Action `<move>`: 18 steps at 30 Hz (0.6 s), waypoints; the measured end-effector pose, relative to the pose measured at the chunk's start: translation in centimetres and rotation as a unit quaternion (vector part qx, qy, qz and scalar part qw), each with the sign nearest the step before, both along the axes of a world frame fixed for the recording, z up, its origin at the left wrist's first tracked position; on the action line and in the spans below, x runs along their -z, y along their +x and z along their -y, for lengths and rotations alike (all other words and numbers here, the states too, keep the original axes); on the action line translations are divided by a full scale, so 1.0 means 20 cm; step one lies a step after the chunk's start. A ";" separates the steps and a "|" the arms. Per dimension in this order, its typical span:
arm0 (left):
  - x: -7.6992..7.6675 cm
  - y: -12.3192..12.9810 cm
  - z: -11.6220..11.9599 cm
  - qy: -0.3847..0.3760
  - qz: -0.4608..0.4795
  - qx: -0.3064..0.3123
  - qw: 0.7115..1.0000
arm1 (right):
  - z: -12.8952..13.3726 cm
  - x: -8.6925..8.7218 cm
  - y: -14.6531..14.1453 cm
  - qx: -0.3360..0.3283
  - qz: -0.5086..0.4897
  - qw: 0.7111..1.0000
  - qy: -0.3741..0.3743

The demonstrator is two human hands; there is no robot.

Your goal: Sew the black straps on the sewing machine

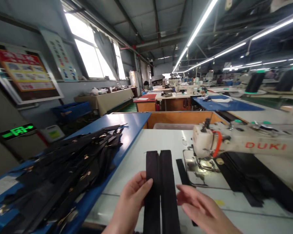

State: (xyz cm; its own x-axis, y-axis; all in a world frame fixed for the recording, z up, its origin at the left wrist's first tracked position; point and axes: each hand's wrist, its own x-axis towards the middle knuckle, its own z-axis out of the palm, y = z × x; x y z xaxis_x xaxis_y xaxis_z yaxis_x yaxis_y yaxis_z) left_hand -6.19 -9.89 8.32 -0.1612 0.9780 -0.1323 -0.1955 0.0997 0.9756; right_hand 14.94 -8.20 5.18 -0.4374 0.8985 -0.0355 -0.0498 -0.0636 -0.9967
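Two black fabric strips point(152, 187), edge gripped by the left hand point(130, 198).
Right hand point(205, 208) is held wide open, just beside the strips, nothing grasped.

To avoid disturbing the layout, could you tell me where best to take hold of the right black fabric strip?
Pinch the right black fabric strip at the end nearest you, coming from the right, using the open right hand: the strip lies flat and straight, and its right edge is free.

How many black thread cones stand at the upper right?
2: one black thread cone nearer centre, another black thread cone at the frame's right edge; more may be cut off.
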 end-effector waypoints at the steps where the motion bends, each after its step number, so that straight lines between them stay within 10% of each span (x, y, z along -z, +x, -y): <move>1: 0.05 0.05 0.01 -0.017 0.036 0.011 0.999 | -0.02 -0.02 -0.04 -0.029 -0.028 0.999 0.002; 7: 0.19 0.19 0.06 -0.060 0.034 0.028 0.997 | -0.07 0.05 -0.09 -0.002 -0.070 0.997 -0.045; 14: 0.29 -0.05 0.03 0.031 -0.203 0.077 0.976 | -0.04 0.07 -0.04 -0.007 -0.115 0.991 -0.063; 16: 0.33 -0.09 0.01 0.164 -0.380 0.026 0.910 | -0.04 0.05 -0.04 -0.015 -0.136 0.987 -0.081; 18: 0.34 -0.10 0.00 0.317 -0.557 -0.017 0.767 | -0.04 0.05 -0.06 -0.015 -0.150 0.983 -0.106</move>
State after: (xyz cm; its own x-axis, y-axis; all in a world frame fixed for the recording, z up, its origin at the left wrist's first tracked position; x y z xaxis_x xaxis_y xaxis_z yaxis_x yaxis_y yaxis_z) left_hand -8.19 -9.92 1.55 0.1446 0.7818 0.6065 0.8033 -0.4507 0.3893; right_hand 13.70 -7.45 4.13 -0.4823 0.8718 -0.0859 -0.3347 -0.2740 -0.9016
